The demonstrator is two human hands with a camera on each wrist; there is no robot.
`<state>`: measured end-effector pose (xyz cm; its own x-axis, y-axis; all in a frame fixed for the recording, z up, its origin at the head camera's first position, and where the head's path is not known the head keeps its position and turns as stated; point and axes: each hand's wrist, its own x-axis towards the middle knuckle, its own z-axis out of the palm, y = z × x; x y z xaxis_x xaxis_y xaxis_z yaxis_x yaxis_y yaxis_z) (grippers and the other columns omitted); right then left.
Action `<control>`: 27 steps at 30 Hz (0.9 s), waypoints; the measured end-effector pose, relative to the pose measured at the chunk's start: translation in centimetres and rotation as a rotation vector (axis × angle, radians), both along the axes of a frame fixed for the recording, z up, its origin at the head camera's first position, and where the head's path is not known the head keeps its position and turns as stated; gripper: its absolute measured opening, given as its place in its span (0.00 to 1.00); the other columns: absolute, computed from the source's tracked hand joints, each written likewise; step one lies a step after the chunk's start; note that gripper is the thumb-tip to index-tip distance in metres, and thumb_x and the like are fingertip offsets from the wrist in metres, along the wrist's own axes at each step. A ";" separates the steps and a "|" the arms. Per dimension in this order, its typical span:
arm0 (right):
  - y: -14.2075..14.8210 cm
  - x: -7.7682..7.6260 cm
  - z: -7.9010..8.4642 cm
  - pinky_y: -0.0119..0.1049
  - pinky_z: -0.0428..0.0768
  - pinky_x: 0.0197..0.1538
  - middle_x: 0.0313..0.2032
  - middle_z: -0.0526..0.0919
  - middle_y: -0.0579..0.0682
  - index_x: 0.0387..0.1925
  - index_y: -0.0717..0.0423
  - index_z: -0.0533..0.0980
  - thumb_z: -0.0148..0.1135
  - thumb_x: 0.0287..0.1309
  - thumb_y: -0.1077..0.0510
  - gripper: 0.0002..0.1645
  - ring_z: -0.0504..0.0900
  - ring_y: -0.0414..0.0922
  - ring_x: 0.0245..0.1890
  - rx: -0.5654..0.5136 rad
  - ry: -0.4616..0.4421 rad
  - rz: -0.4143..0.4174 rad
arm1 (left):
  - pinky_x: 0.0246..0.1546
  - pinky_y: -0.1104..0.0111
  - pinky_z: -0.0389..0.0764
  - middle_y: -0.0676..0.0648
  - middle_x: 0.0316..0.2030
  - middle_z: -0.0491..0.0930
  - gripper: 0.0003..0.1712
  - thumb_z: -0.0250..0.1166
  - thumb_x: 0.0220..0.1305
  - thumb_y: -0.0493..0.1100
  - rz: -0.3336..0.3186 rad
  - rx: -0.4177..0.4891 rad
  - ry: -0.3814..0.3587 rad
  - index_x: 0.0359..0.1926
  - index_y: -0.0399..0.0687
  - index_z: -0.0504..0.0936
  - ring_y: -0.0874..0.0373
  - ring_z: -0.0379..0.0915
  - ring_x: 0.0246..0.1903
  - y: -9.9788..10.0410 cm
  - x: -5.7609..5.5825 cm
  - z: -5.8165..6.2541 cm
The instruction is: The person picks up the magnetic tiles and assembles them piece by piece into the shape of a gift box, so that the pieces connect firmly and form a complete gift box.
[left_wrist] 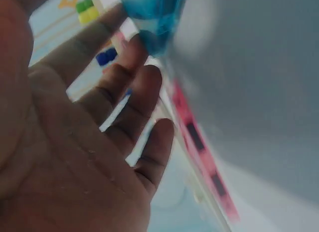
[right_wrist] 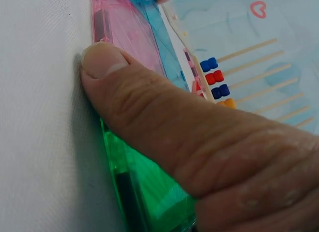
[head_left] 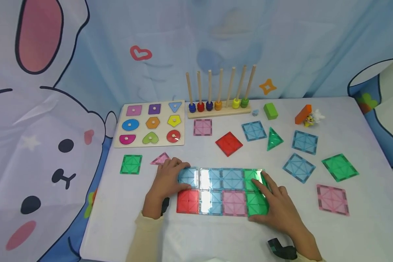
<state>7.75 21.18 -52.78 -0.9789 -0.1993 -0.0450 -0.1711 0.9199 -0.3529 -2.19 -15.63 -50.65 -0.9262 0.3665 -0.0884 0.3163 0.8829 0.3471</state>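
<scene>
Magnetic tiles lie joined in a two-row block in the head view. Its back row has blue tiles and a green tile; its front row has a red tile [head_left: 188, 201], a blue tile [head_left: 211, 202], a pink tile [head_left: 234, 203] and a green tile [head_left: 257, 203]. At the left end, my left hand [head_left: 167, 177] holds the back-row blue tile [head_left: 188, 177] between thumb and forefinger, the other fingers loosely extended. My right hand [head_left: 278, 205] spans the right end, thumb at the front edge, fingers at the back green tile [head_left: 252, 178], gripping both green tiles.
Behind stand a shape puzzle board [head_left: 150, 140] and a peg rack with beads [head_left: 219, 113]. Loose tiles lie around, including a green square [head_left: 131, 164], a pink triangle [head_left: 160, 158], a red square [head_left: 229, 144] and a pink square [head_left: 333, 199]. A green block [head_left: 270, 111] sits at the back.
</scene>
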 end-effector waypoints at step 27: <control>4.0 -4.9 3.2 0.59 0.68 0.47 0.60 0.69 0.61 0.59 0.57 0.71 0.69 0.50 0.57 0.33 0.67 0.63 0.52 -0.133 0.243 -0.176 | 0.47 0.60 0.65 0.59 0.60 0.62 0.52 0.78 0.34 0.63 -0.088 0.059 -0.042 0.65 0.73 0.66 0.57 0.54 0.57 1.9 2.5 0.1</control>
<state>2.82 25.19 -49.60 -0.9777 -0.0149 0.2097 -0.1079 0.8916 -0.4397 0.27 -13.76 -50.58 -0.8861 0.4522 -0.1022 0.3760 0.8300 0.4120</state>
